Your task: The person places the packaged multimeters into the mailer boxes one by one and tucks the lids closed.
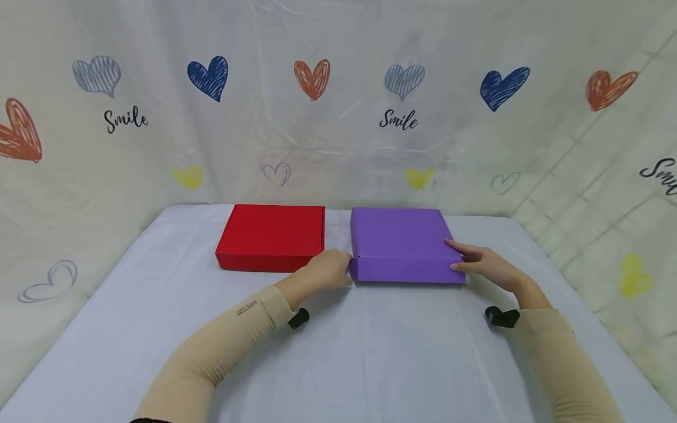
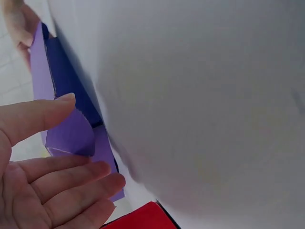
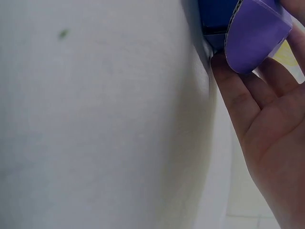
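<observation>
A closed-looking purple cardboard box lies right of centre on the white-covered table. At its front left corner, my left hand touches a side flap. The left wrist view shows this purple flap between the thumb and nearly straight fingers of the left hand, with a dark blue gap beside it. My right hand holds the box's front right corner, one finger on the lid's edge. In the right wrist view, fingers of the right hand curl behind another rounded purple flap.
A red box lies left of the purple one, close to the left hand. Behind the table hangs a pale curtain printed with hearts and words. Dark wrist-worn pieces show under both wrists.
</observation>
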`<state>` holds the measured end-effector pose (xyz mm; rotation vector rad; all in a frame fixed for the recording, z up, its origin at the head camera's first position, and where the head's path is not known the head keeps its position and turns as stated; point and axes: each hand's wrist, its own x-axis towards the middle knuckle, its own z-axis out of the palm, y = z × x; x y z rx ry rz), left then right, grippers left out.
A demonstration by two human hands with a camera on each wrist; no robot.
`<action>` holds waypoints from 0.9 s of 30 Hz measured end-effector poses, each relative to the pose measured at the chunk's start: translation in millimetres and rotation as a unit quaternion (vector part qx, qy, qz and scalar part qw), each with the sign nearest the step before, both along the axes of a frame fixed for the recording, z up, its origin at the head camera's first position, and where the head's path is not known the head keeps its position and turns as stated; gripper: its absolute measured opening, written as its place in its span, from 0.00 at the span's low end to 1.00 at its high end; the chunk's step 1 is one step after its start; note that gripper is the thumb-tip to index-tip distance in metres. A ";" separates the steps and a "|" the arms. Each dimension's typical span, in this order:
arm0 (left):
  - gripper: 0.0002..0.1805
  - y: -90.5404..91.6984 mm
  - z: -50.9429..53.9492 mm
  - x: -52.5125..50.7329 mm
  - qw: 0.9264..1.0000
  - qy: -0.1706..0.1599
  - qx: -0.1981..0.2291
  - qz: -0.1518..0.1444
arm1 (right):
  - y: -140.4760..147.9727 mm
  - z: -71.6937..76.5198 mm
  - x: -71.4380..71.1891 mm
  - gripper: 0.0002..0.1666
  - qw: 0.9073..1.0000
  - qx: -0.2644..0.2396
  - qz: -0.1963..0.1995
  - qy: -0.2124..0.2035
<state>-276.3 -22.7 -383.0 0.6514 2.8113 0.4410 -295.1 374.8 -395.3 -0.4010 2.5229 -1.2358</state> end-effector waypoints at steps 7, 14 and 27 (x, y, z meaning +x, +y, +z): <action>0.13 8.3 -0.3 -3.0 1.000 0.019 -0.020 -0.003 | 0.4 0.6 -1.5 0.46 1.000 0.004 0.000 -0.003; 0.19 17.2 -0.7 -2.9 0.996 0.066 -0.060 -0.018 | 3.0 -0.8 -0.7 0.45 1.000 0.003 0.002 -0.001; 0.17 18.6 3.6 0.0 0.998 0.037 -0.047 -0.006 | 1.7 2.5 -0.8 0.44 1.000 0.022 0.006 0.007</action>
